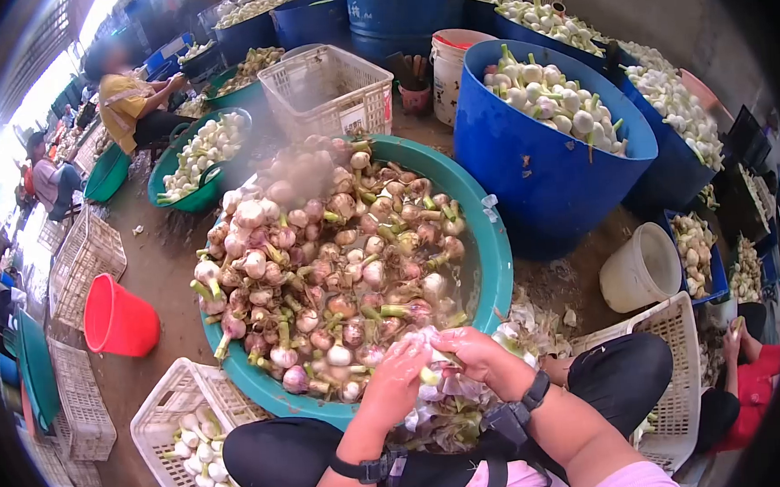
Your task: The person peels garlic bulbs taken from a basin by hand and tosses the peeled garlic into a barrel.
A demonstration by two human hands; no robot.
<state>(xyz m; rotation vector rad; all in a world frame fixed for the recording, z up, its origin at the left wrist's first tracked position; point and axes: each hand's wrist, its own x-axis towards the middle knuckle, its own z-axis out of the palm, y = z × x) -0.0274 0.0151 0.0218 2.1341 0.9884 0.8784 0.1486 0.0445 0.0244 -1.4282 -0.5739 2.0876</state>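
Over the near rim of a large green basin, my two hands meet around a garlic bulb. My left hand wraps it from the left, and its wet fingers hide most of the bulb. From the right, my right hand pinches at it, and the pale green stem end shows between the hands. Unpeeled garlic bulbs with cut stems sit in the basin, partly in murky water and heaped at its left. Loose papery skins lie below my hands.
Peeled garlic fills a white crate at my left knee. A tall blue tub of garlic, a white bucket and a red bucket stand around. Other people sit at left; a red-sleeved person is close at right.
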